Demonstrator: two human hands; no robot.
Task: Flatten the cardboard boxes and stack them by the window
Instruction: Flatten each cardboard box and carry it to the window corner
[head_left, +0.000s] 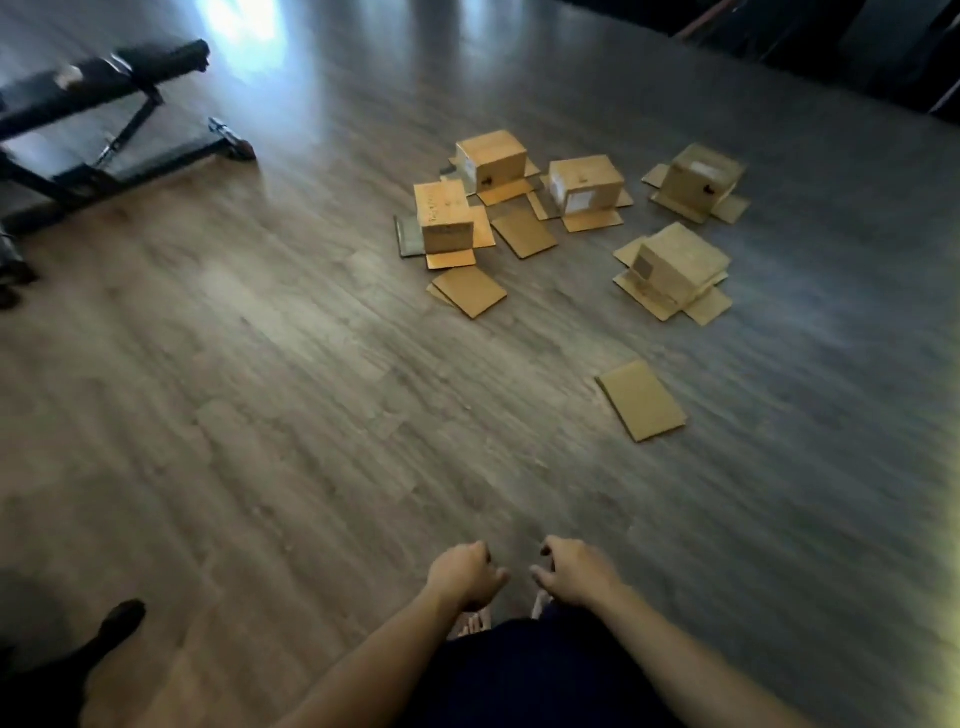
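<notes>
Five upright boxes (491, 156) — three flat sheets (641, 400).

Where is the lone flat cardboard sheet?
In the head view, the sheet lies on the floor, right of centre, nearer the person than the boxes.

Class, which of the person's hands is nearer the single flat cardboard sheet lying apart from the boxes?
Right. The right hand is below and slightly left of the flat cardboard sheet; the left hand is further left.
</notes>
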